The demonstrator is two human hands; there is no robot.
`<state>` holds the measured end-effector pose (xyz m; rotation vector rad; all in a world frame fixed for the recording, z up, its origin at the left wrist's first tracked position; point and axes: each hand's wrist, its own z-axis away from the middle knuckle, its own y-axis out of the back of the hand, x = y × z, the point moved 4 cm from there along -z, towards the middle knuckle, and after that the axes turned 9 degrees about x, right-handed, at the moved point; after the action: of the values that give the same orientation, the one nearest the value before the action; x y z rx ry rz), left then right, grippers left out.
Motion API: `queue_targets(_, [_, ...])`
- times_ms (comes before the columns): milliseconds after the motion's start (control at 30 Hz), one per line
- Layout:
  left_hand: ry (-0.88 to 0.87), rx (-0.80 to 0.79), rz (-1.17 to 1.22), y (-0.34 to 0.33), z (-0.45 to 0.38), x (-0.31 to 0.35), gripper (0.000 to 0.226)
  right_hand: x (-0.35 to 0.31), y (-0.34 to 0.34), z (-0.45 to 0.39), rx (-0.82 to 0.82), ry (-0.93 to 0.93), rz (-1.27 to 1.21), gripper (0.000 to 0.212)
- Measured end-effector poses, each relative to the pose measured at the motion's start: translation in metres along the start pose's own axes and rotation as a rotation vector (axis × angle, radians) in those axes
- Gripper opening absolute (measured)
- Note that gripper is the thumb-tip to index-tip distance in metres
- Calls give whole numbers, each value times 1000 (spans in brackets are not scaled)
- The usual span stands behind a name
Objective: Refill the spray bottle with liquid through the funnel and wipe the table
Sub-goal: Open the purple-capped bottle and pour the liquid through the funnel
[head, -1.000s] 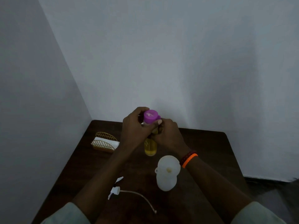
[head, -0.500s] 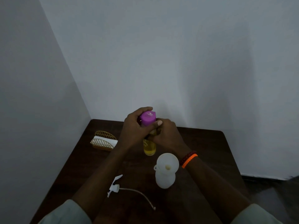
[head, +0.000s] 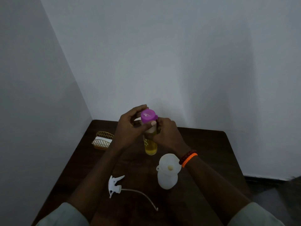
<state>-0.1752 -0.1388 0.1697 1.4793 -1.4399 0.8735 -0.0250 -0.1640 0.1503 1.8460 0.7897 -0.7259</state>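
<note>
A clear bottle of yellow liquid [head: 151, 146] is held upright above the dark wooden table [head: 211, 144]. My right hand [head: 167, 134] grips its body. My left hand [head: 130, 128] curls its fingers and thumb round the purple cap [head: 147, 116] on top. Nearer to me stands the white spray bottle [head: 167, 180] with a white funnel [head: 170, 163] seated in its neck. The white trigger sprayer head [head: 114, 185] lies on the table to the left, its thin dip tube [head: 143, 195] curving toward me.
A gold wire holder [head: 104, 141] with white cloth or napkins in it sits at the table's far left, by the wall corner. Walls close off the table's left and far sides. The right table edge drops to a dark floor.
Both hands and the liquid bottle have stayed together over the table's far middle; the purple cap has turned and shifted slightly under my left fingers. Nothing on the table has moved.
</note>
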Motion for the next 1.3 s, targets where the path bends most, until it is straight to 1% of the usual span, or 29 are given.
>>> queue_targets(100, [-8,-35,-26,-3,-2,0,68,-4,-2,-2,-11,18,-6,50])
queue_targets(200, [-9,-9,-3,3,-2,-1,65,-2,5,-6,13,-24,-22,48])
queue_targets(333, [-42,12,21,15,-2,-10,46,2,11,-10,12,-48,-25,51])
queue_targets(367, [-34,23,21,15,-3,-12,48,2,10,-10,8,-47,-17,52])
queue_targets(433, [-5,34,17,12,-3,-13,60,0,6,-8,8,-41,-4,51])
queue_targets(500, [6,14,15,7,-5,-10,71,-1,1,-6,5,-26,-6,47])
queue_targets(567, [-12,-25,2,1,-8,-8,74,-3,-3,-5,-12,0,-4,45])
queue_targets(633, [-18,-49,-13,-3,-9,-8,71,-3,-4,-6,-24,17,0,44])
queue_targets(700, [-6,-36,-14,-4,-8,-7,68,-1,-2,-8,-20,-1,-9,45])
queue_targets(833, [0,-33,52,4,-7,-7,56,6,6,-13,6,-44,-30,43])
queue_targets(900, [-28,-31,23,8,-9,-8,52,6,7,-13,1,-35,-27,48])
queue_targets(1000, [-23,-14,-25,6,-11,-10,61,6,2,-12,-21,-27,-26,54])
queue_targets(1067, [-3,-30,-25,3,-12,-10,65,5,-1,-12,-31,-26,-27,55])
queue_targets(1167, [-10,-46,-3,1,-16,-9,61,6,-3,-13,-25,-18,-11,53])
queue_targets(1300, [-12,34,43,1,-21,-7,57,9,-3,-13,-40,-14,-15,51])
